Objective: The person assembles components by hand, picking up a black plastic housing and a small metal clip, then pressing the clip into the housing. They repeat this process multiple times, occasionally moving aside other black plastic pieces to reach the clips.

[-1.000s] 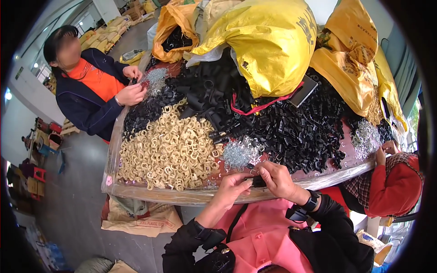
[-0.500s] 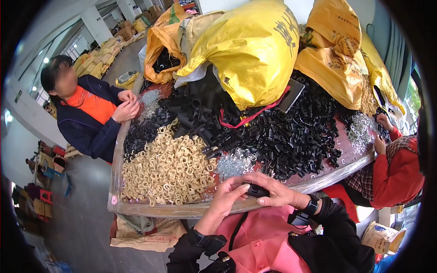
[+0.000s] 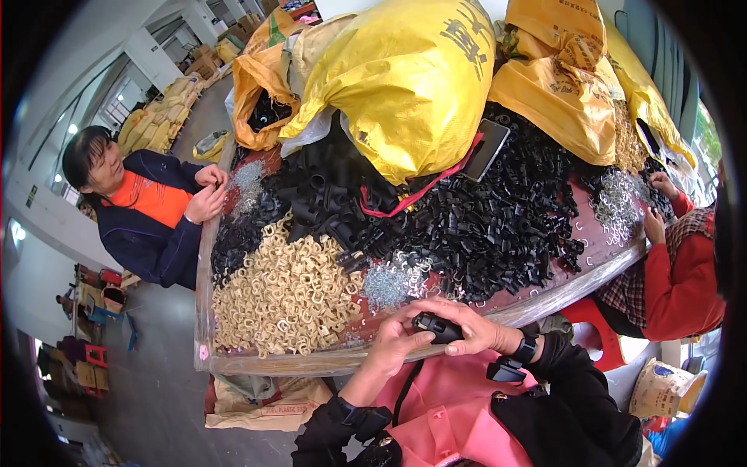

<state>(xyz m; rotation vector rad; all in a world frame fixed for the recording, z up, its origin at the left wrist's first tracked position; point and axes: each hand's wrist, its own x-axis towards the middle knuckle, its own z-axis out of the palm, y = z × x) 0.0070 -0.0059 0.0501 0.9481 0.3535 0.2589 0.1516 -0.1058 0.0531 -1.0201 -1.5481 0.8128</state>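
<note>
Both hands, the left hand and right hand, have a closed grip on one black plastic part (at the surface edge).

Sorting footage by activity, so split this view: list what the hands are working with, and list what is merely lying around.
In use:
- left hand and right hand, together gripping a small black part
- silver clip pile just ahead of them
- black parts heap
- cream ring pile

Lying about:
- yellow sacks
- dark phone on the heap
</note>
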